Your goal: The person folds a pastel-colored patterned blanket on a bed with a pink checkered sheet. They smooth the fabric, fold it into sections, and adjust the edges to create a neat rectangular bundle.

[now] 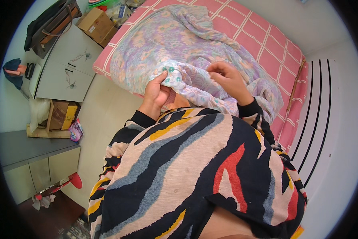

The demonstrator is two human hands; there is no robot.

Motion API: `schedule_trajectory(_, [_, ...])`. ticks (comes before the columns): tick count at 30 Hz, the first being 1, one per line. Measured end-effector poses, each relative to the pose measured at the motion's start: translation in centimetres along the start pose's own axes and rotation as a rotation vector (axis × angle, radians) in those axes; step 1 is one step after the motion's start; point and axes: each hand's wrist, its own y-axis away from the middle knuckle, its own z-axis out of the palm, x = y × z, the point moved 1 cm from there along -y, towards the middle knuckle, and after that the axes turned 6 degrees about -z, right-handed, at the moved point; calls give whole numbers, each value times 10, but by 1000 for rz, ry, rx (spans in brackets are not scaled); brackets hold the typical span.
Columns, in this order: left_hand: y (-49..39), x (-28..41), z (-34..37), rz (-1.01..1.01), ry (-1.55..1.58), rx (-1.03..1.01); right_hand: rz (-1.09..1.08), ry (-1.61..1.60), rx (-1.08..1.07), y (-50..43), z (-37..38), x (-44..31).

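Note:
A pastel floral cloth (167,38), thin and wrinkled like a quilt cover, lies spread over the near part of a bed with a pink checked sheet (229,15). My left hand (156,92) pinches a gathered edge of it between thumb and fingers; a white patch with green flowers shows there. My right hand (225,76) hovers at or just over the same cloth, fingers curled. Whether its fingertips grip any fabric is unclear. Between the hands the cloth hangs in loose folds against my body, and its lower part is hidden by my patterned sweater (182,161).
A thin wooden stick (295,85) lies along the bed's right edge, beside a wall with black stripes (312,110). Leftward stand a white cabinet (66,68) bearing a bag (51,30), cardboard boxes (96,25), a grey-topped low cabinet (32,149) and a red object (75,180).

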Motion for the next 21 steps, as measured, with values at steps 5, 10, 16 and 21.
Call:
schedule_trajectory(5, [1, -4, 5, -13, -19, -15, -49, 66, -66, -13, 37, -6])
schedule_trajectory(10, [4, -5, 7, -70, -26, -66, 67, -8, 24, -22, 40, 4])
schedule_trajectory(16, [7, -8, 10, -79, -83, -87, 243, -185, -43, -31, 52, 17])
schedule_trajectory(21, [11, -8, 13, -92, -104, -94, 389, -285, -65, -35, 51, 19])
